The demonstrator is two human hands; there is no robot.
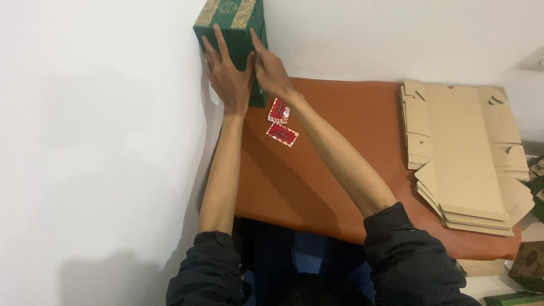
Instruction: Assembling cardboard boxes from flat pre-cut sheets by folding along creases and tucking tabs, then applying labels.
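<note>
A green box with gold patterned bands [229, 22] stands at the far left corner of the brown table [340, 170], against the white wall. My left hand [228, 73] lies flat on the box's near face, fingers spread. My right hand [269, 68] presses the box's right front edge with its fingers together. Two small red cards [281, 122] lie on the table just below my right wrist.
A stack of flat, unfolded cardboard box blanks [464, 153] covers the right side of the table. More green and gold printed pieces [530, 266] lie at the lower right, beyond the table edge. White walls close in at left and behind.
</note>
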